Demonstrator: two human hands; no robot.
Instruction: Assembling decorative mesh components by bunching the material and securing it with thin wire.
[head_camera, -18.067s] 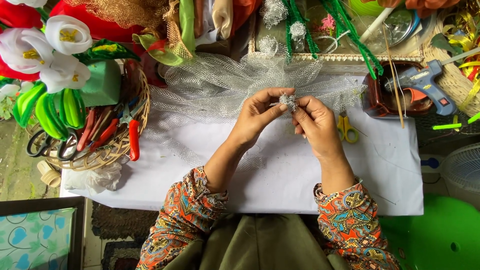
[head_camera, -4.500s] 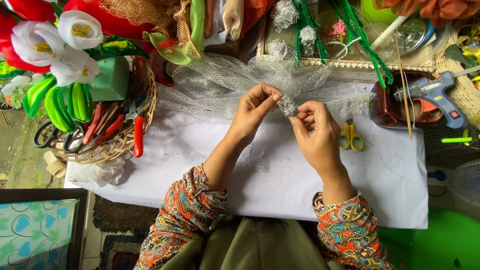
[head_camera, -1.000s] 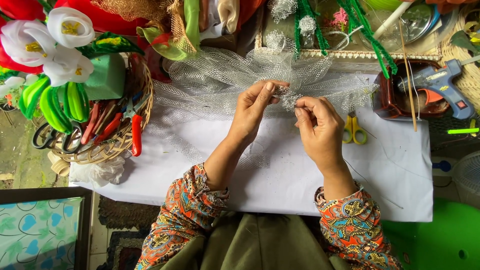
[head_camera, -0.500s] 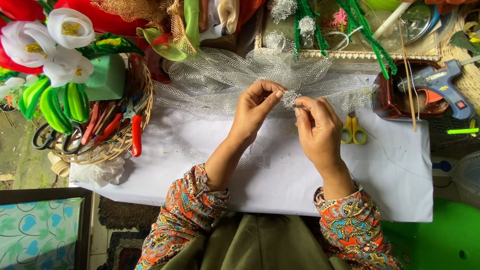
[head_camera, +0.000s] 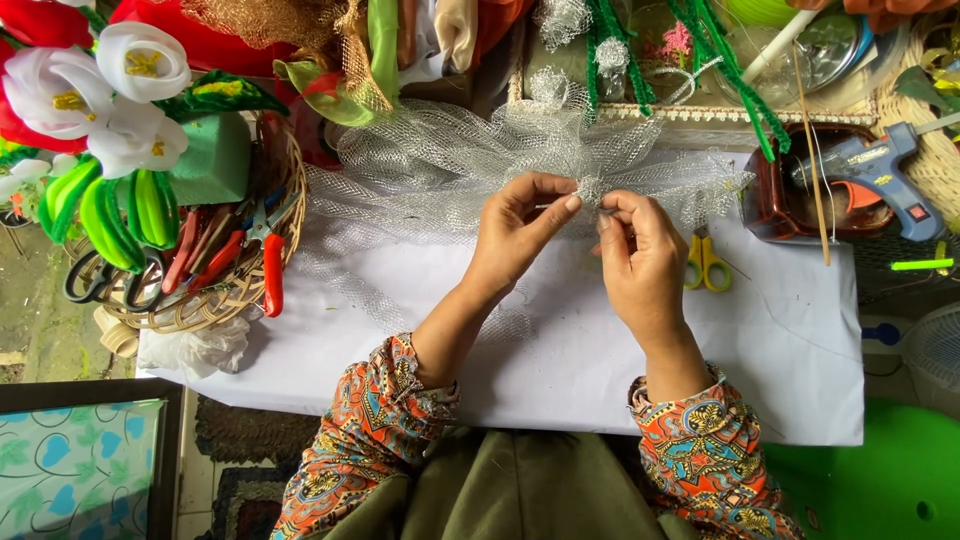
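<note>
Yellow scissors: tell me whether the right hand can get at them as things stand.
Probably yes. The yellow scissors lie uncovered on the white sheet just beside the right hand, though its fingers are pinching the silver mesh.

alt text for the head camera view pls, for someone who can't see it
Two hands, left hand and right hand, pinch the gathered middle of silver mesh netting over a white-covered table. A tool basket sits left, yellow scissors right.

I see silvery mesh netting against the white table cover. Left of the netting, the wicker basket holds red-handled pliers and green foam. Right of it lie yellow scissors and a blue glue gun. My sleeves are orange with a multicoloured batik pattern.
</note>
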